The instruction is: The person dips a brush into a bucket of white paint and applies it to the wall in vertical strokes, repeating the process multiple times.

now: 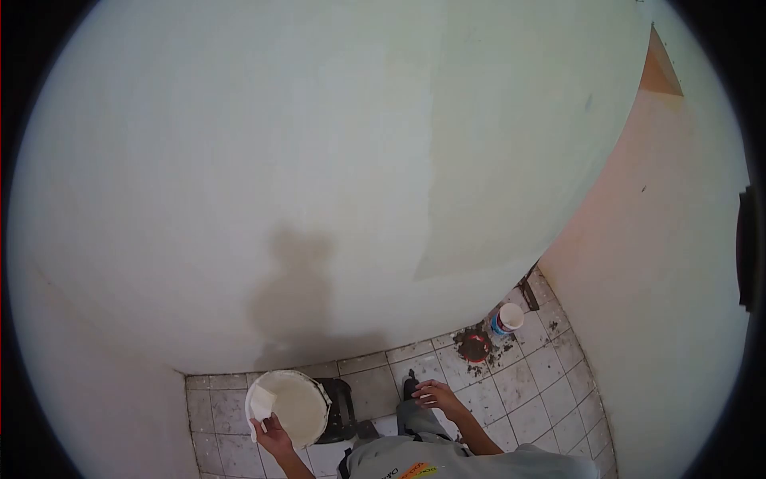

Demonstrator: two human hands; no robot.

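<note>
My left hand [274, 435] is at the near left rim of a big white bucket [327, 403] of off-white paint or filler. Its fingers are closed around a flat pale-bladed tool [264, 401] that looks like a putty knife, with the blade over the bucket's mouth. The fingers partly cover the handle. My right hand [436, 394] hangs in front of my body above the tiled floor, its fingers loosely bent and apart, with nothing seen in them.
A black plastic object [341, 409] stands against the bucket's right side. Farther right are a red round object [476, 346] amid dark debris and a small white-and-blue tub [508, 318]. A wall [359, 176] with a greyer patch rises ahead; another wall [638, 263] bounds the right.
</note>
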